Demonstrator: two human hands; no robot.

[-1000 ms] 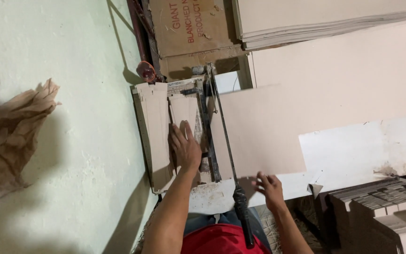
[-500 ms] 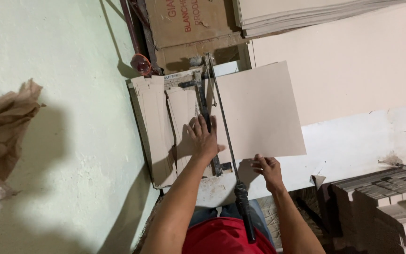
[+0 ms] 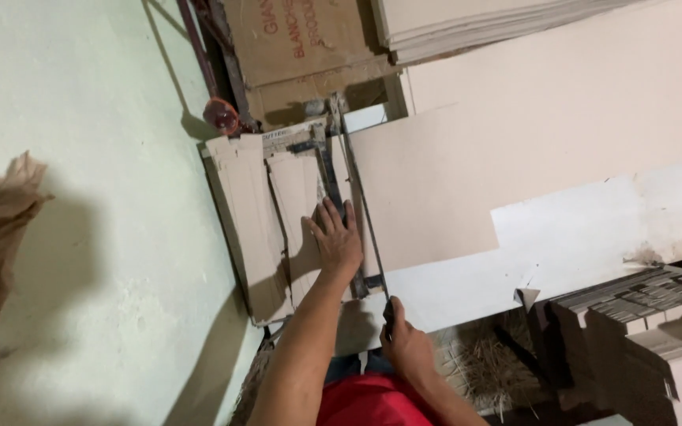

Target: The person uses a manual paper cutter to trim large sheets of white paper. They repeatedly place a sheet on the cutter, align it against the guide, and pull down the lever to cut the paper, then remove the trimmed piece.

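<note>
While your left hand [image 3: 336, 241] lies flat, fingers spread, on the tile [image 3: 436, 189] beside the cutter's rail [image 3: 357, 197], your right hand [image 3: 406, 343] is closed round the handle [image 3: 389, 309] at the near end. Risk: the tile may shift under light pressure, or your fingers may sit too near the rail. Containers: cardboard box [image 3: 309, 47] behind, contents unseen; stacked cartons [image 3: 657, 315] at right, closed.
</note>
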